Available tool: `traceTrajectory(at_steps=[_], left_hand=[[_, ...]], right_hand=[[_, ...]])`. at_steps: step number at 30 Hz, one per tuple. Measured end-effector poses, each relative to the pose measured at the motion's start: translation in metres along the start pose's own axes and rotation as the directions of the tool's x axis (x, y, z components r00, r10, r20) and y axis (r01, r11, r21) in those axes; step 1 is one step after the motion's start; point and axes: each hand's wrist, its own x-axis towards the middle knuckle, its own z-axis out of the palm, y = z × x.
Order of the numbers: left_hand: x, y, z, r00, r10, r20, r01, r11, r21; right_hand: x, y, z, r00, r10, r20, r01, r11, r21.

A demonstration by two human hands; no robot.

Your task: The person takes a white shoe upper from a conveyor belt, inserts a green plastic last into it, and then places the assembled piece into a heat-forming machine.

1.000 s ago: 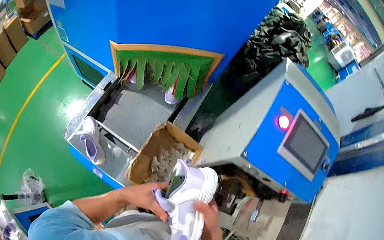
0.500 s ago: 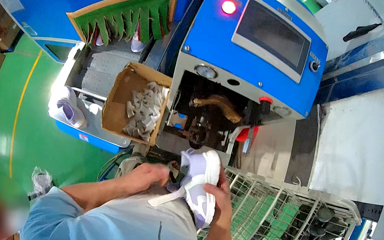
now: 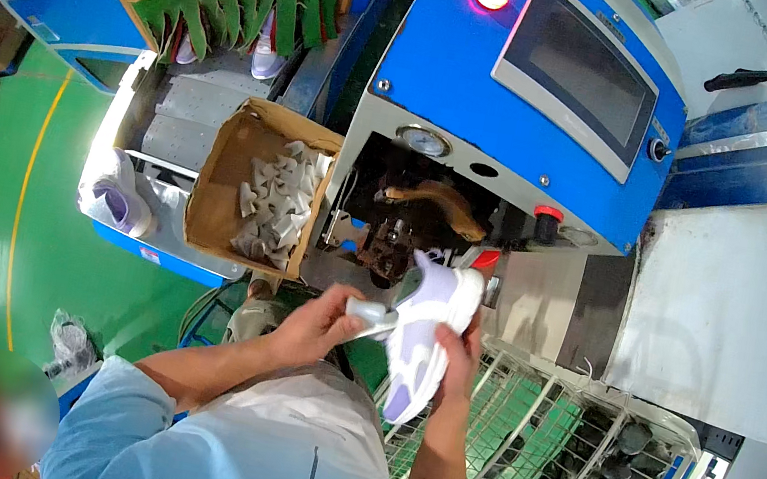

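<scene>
A white and lilac shoe (image 3: 415, 352) is held upright in front of my body, its white sole turned to the right. My right hand (image 3: 458, 354) is wrapped round the sole side, thumb across the shoe's upper. My left hand (image 3: 320, 325) is closed at the shoe's left side, gripping the white strap (image 3: 350, 328) that comes off it. By these fingers is a pale, curved piece (image 3: 371, 312); whether it is part of the shoe I cannot tell. Just beyond the shoe is the dark opening of a blue machine (image 3: 392, 251).
A cardboard box (image 3: 206, 210) of small white curved pieces stands left of the machine. Past it, a conveyor (image 3: 195, 122) passes under a green fringed curtain (image 3: 249, 9), with another lilac shoe (image 3: 119, 195) at its near end. A wire rack (image 3: 512, 444) with dark shoe lasts is at right.
The shoe has risen and moved slightly right in my right hand. My left hand has come to it and taken hold of the strap, which hung loose before.
</scene>
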Motion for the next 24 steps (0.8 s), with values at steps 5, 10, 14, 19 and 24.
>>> traceTrajectory(at_steps=[5, 10, 14, 19, 24], left_hand=[[0.036, -0.04, 0.02, 0.993, -0.041, 0.112, 0.078, 0.933, -0.352], [0.079, -0.085, 0.033, 0.924, -0.314, 0.218, 0.346, 0.444, -0.826], [0.086, -0.096, 0.029, 0.868, -0.466, 0.17, 0.402, 0.46, -0.791], [0.051, -0.046, -0.05, 0.909, -0.415, 0.047, 0.417, 0.906, -0.075], [0.027, -0.006, -0.117, 0.912, -0.354, -0.209, 0.258, 0.889, -0.379]], right_hand=[[0.034, -0.03, 0.024, 0.981, -0.189, -0.049, 0.169, 0.948, -0.268], [0.075, -0.028, 0.051, 0.96, -0.276, 0.056, 0.167, 0.4, -0.901], [0.078, -0.017, 0.084, 0.983, -0.175, -0.057, -0.046, 0.07, -0.997], [0.087, 0.0, 0.085, 0.932, -0.362, -0.022, 0.001, 0.065, -0.998], [0.096, 0.01, 0.071, 0.793, -0.581, 0.182, 0.256, 0.046, -0.966]])
